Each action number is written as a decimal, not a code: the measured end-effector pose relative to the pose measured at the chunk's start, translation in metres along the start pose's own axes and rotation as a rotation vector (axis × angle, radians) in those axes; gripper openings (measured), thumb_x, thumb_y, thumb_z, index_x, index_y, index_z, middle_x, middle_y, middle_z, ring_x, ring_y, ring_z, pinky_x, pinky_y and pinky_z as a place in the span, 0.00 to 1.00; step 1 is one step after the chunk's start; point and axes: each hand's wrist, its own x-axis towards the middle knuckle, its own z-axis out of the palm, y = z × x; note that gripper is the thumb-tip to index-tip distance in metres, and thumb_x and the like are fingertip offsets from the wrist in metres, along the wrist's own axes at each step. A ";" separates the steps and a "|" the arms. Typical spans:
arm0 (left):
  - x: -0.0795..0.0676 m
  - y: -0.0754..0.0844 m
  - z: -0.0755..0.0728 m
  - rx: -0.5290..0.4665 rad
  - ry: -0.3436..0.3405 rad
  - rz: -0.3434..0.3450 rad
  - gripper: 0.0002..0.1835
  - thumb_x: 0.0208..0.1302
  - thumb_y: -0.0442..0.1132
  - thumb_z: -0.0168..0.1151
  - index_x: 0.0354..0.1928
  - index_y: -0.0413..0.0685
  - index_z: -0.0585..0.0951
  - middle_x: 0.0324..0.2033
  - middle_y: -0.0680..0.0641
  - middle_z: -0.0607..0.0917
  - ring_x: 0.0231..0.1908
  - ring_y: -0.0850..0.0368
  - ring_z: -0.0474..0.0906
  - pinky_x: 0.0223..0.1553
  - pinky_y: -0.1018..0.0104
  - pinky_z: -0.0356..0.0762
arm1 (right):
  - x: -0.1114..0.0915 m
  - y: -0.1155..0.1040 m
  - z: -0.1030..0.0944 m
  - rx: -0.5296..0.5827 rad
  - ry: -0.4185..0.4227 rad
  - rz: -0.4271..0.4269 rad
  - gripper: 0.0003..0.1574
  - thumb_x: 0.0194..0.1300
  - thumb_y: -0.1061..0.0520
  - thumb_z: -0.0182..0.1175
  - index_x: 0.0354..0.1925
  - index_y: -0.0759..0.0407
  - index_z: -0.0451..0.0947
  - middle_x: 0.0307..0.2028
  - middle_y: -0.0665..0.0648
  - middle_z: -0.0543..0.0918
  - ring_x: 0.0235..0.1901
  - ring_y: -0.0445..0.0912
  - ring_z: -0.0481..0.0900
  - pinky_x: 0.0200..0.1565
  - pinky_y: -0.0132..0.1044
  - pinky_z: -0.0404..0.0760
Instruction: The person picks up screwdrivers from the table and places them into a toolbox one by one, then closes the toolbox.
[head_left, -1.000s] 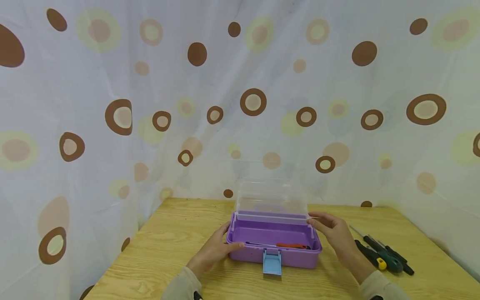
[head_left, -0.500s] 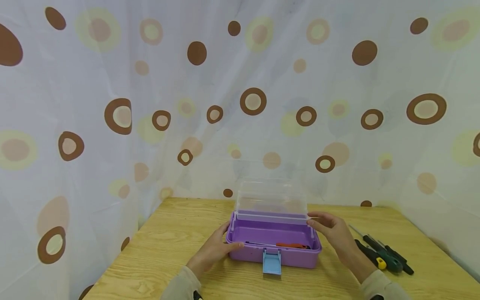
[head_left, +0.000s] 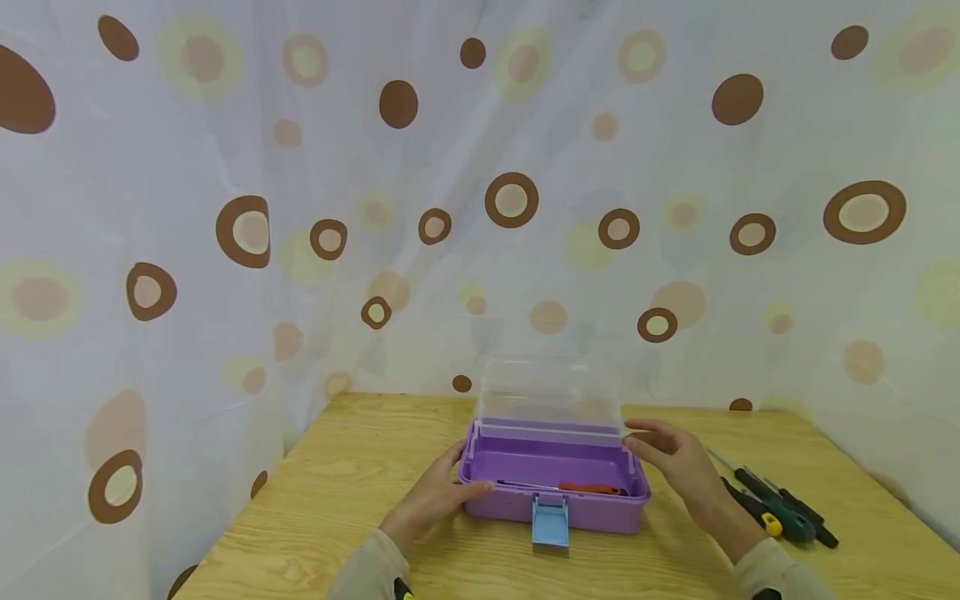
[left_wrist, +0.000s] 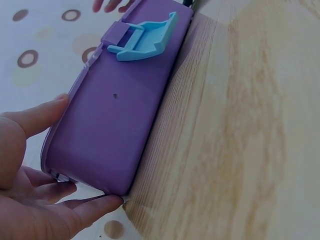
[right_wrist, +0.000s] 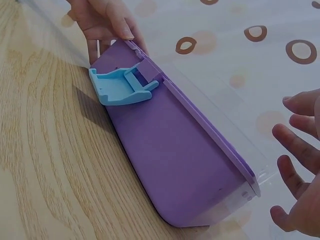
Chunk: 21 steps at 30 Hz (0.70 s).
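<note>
A purple plastic toolbox [head_left: 517, 504] stands on the wooden table, its clear lid [head_left: 551, 396] tilted up and back. On its front a light blue latch [head_left: 551, 522] hangs down. Inside lies a screwdriver [head_left: 588, 489] with a red and black handle. My left hand [head_left: 431, 500] grips the box's left end, thumb on the front rim and fingers round the side, as the left wrist view shows. By the lid's lower right corner is my right hand [head_left: 678, 467]. Its fingers [right_wrist: 295, 147] are spread and loosely bent in the right wrist view, holding nothing.
Several hand tools lie in a bunch to the right of the box, among them one with a dark green handle [head_left: 797, 525] and one with a yellow end [head_left: 770, 524]. A dotted curtain [head_left: 420, 167] hangs behind the wooden table [head_left: 315, 500].
The head view has shifted slightly, so everything sits a little further right in it. Both hands, the toolbox and its raised lid keep nearly the same places relative to each other.
</note>
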 end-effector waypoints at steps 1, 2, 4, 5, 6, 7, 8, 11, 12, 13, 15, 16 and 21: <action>0.000 0.000 0.000 -0.003 -0.002 0.000 0.48 0.64 0.40 0.74 0.80 0.38 0.58 0.75 0.32 0.62 0.74 0.30 0.54 0.70 0.28 0.47 | 0.000 0.001 -0.001 0.001 0.002 -0.002 0.35 0.76 0.51 0.63 0.71 0.68 0.69 0.60 0.66 0.81 0.53 0.40 0.79 0.67 0.69 0.63; 0.000 0.000 0.000 -0.005 -0.003 -0.001 0.48 0.64 0.40 0.74 0.80 0.38 0.58 0.75 0.32 0.62 0.74 0.30 0.54 0.70 0.28 0.47 | 0.000 0.001 -0.002 0.001 0.007 -0.004 0.35 0.76 0.51 0.63 0.71 0.68 0.69 0.60 0.67 0.81 0.52 0.39 0.79 0.66 0.69 0.63; 0.001 0.001 0.000 -0.010 -0.002 -0.002 0.48 0.65 0.40 0.74 0.80 0.38 0.57 0.75 0.33 0.62 0.74 0.30 0.53 0.70 0.28 0.47 | 0.000 0.003 -0.005 -0.008 0.012 -0.013 0.34 0.76 0.50 0.63 0.71 0.67 0.70 0.59 0.67 0.81 0.52 0.38 0.80 0.66 0.68 0.64; 0.000 0.001 0.000 -0.013 -0.001 -0.005 0.48 0.64 0.40 0.74 0.80 0.39 0.57 0.75 0.33 0.62 0.74 0.30 0.53 0.70 0.29 0.47 | 0.000 0.004 -0.006 -0.020 0.014 -0.020 0.34 0.76 0.49 0.62 0.71 0.66 0.70 0.59 0.66 0.81 0.51 0.37 0.80 0.66 0.66 0.65; 0.000 0.001 0.000 -0.016 0.001 -0.004 0.48 0.64 0.40 0.74 0.80 0.38 0.57 0.75 0.32 0.62 0.74 0.30 0.53 0.70 0.29 0.47 | -0.001 0.005 -0.008 -0.035 0.016 -0.027 0.34 0.76 0.48 0.62 0.71 0.66 0.70 0.59 0.66 0.81 0.51 0.37 0.80 0.65 0.64 0.67; 0.000 0.001 0.001 -0.019 0.000 -0.001 0.48 0.64 0.40 0.74 0.80 0.38 0.57 0.75 0.32 0.62 0.74 0.30 0.53 0.70 0.29 0.47 | -0.002 0.006 -0.010 -0.051 0.022 -0.033 0.34 0.76 0.48 0.62 0.71 0.65 0.70 0.59 0.65 0.82 0.51 0.37 0.80 0.64 0.61 0.69; 0.000 0.000 0.001 -0.022 -0.003 -0.002 0.48 0.65 0.40 0.74 0.80 0.38 0.57 0.75 0.32 0.62 0.74 0.30 0.53 0.71 0.29 0.47 | -0.003 0.008 -0.013 -0.065 0.025 -0.041 0.35 0.77 0.48 0.62 0.71 0.65 0.70 0.58 0.64 0.82 0.51 0.37 0.80 0.63 0.57 0.71; 0.000 0.000 0.003 -0.034 -0.014 -0.007 0.48 0.65 0.40 0.74 0.80 0.38 0.57 0.75 0.33 0.62 0.75 0.31 0.53 0.71 0.29 0.46 | -0.009 0.012 -0.023 -0.116 0.042 -0.043 0.35 0.78 0.47 0.60 0.73 0.64 0.67 0.58 0.60 0.83 0.51 0.36 0.80 0.59 0.46 0.75; 0.000 -0.001 0.003 -0.034 -0.016 -0.007 0.48 0.65 0.40 0.74 0.80 0.38 0.57 0.75 0.33 0.62 0.75 0.31 0.53 0.71 0.30 0.46 | -0.011 0.014 -0.027 -0.126 0.051 -0.034 0.36 0.78 0.46 0.60 0.73 0.64 0.67 0.57 0.59 0.83 0.51 0.35 0.80 0.58 0.46 0.75; 0.000 -0.001 0.004 -0.033 -0.016 -0.008 0.48 0.65 0.40 0.74 0.80 0.39 0.57 0.75 0.33 0.62 0.75 0.31 0.53 0.71 0.29 0.46 | -0.013 0.016 -0.031 -0.127 0.057 -0.023 0.36 0.78 0.46 0.60 0.74 0.63 0.66 0.57 0.58 0.83 0.51 0.34 0.80 0.59 0.48 0.75; 0.000 -0.001 0.004 -0.026 -0.007 -0.009 0.48 0.65 0.41 0.74 0.80 0.40 0.58 0.75 0.34 0.62 0.75 0.31 0.53 0.71 0.29 0.46 | -0.015 0.019 -0.038 -0.129 0.067 0.002 0.37 0.78 0.45 0.60 0.74 0.63 0.66 0.57 0.58 0.83 0.50 0.33 0.79 0.61 0.54 0.74; 0.000 0.000 0.003 -0.021 -0.001 -0.008 0.48 0.64 0.41 0.74 0.80 0.40 0.58 0.75 0.34 0.63 0.75 0.31 0.53 0.71 0.29 0.46 | -0.017 0.021 -0.040 -0.128 0.072 0.013 0.38 0.78 0.44 0.60 0.74 0.63 0.65 0.58 0.59 0.82 0.49 0.32 0.79 0.62 0.59 0.72; -0.001 0.001 0.001 -0.009 0.005 -0.001 0.48 0.64 0.40 0.74 0.80 0.39 0.58 0.75 0.33 0.62 0.75 0.30 0.53 0.70 0.28 0.46 | -0.022 0.028 -0.052 -0.176 0.085 0.033 0.38 0.78 0.43 0.59 0.74 0.62 0.66 0.60 0.62 0.80 0.48 0.30 0.76 0.57 0.48 0.77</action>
